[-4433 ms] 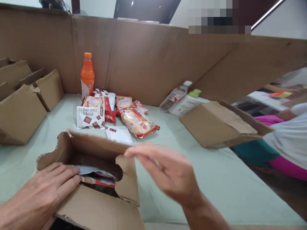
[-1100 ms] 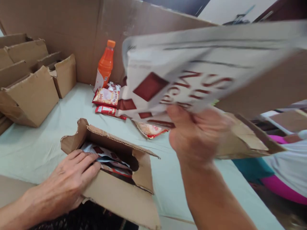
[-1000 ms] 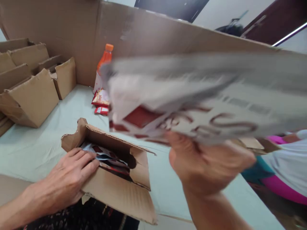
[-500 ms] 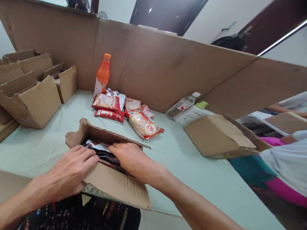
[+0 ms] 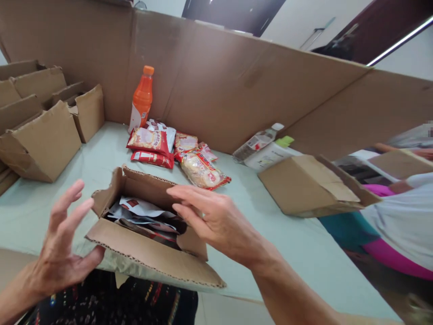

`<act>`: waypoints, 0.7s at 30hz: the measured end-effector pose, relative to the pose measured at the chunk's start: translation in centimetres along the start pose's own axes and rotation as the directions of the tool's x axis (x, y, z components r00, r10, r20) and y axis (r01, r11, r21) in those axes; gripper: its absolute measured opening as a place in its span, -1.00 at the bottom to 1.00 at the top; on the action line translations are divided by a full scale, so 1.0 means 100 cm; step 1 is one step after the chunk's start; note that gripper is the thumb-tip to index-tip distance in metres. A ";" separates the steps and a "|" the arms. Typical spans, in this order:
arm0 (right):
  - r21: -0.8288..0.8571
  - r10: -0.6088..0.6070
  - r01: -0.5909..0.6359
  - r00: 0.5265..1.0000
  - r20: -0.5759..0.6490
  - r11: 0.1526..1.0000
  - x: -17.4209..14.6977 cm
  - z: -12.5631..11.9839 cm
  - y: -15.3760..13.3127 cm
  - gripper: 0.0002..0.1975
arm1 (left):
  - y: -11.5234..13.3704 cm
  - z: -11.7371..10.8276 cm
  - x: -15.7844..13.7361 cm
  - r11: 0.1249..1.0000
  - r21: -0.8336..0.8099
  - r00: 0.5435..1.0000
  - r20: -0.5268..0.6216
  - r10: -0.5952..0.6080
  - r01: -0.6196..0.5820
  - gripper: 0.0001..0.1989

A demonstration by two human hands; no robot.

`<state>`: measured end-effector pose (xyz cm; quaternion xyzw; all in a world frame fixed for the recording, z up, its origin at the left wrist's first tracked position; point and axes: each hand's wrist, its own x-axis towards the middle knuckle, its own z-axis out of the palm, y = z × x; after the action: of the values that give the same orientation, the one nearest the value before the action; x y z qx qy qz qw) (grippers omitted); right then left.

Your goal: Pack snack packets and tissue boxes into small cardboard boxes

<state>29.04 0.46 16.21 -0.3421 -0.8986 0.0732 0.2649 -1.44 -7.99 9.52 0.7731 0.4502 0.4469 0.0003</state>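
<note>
A small open cardboard box [image 5: 155, 262] lies near the table's front edge, its front flap folded outward. Several flat white-and-dark packets [image 5: 145, 212] are packed inside it. My left hand [image 5: 67, 243] is at the box's left end, fingers spread, its thumb close to the flap; whether it touches I cannot tell. Over the box's right end hovers my right hand [image 5: 213, 216], fingers stretched out and holding nothing. Behind the box lie red snack packets [image 5: 150, 142] and a clear-and-red food packet [image 5: 204, 171].
An orange drink bottle [image 5: 142, 99] stands against the cardboard partition [image 5: 216, 85]. Several cardboard boxes [image 5: 50, 140] are at the left. On the right lie a clear bottle [image 5: 257, 142], a white bottle [image 5: 270, 155] and a tilted box [image 5: 297, 185]. A person in white [image 5: 402, 221] is beyond.
Both hands have come off the packets in the box. My left hand has moved left and opened; my right has lifted up and right. The packets now show more fully.
</note>
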 end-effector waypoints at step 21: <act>0.335 0.153 -0.139 0.988 -0.017 0.932 -0.041 0.000 0.031 -0.61 | 0.008 0.026 0.042 0.984 0.065 0.985 0.040 -0.168 0.165 -0.37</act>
<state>33.40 0.14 13.46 -0.3596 -0.8397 0.2359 0.3317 1.68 -4.53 11.16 0.7423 0.5267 0.4135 0.0240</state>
